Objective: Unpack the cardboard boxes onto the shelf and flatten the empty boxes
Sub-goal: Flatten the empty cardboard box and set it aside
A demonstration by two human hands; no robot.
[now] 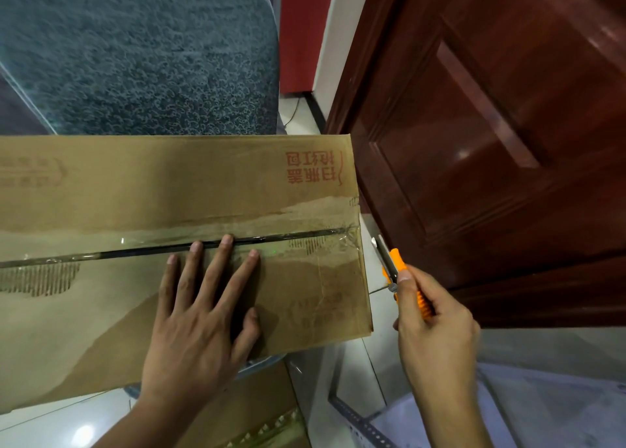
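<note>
Box (169,244) fills left and centre of frame, lying closed with clear tape (135,244) running along the dark centre seam; red print near its upper right corner, torn patches of liner along the seam. Left hand (200,312) lies flat on the near flap, fingers straight and spread, tips touching the seam. Right hand (437,342) at lower right of centre is wrapped round an orange knife (394,271), thumb up on the slider, blade out and pointing up-frame, just beside the box's right edge and apart from it. Step in hand looks like slitting the tape. To do it well: start the blade at the right end of the seam, keep it shallow so the contents are not cut, draw it along the gap, and shift the left fingers off the seam first, since they sit right in the cut line. Keep pressing the flap so the box does not slide. Nothing unpacked yet, so task is early. Surface under the box is hard to tell: a pale glossy patch shows at lower left. More cardboard (257,407) at bottom centre, a perforated metal strip (359,420) at lower right. Blue patterned fabric (135,47) upper left, dark red wooden door (491,125) on the right, white tiled floor (376,363) between.
</note>
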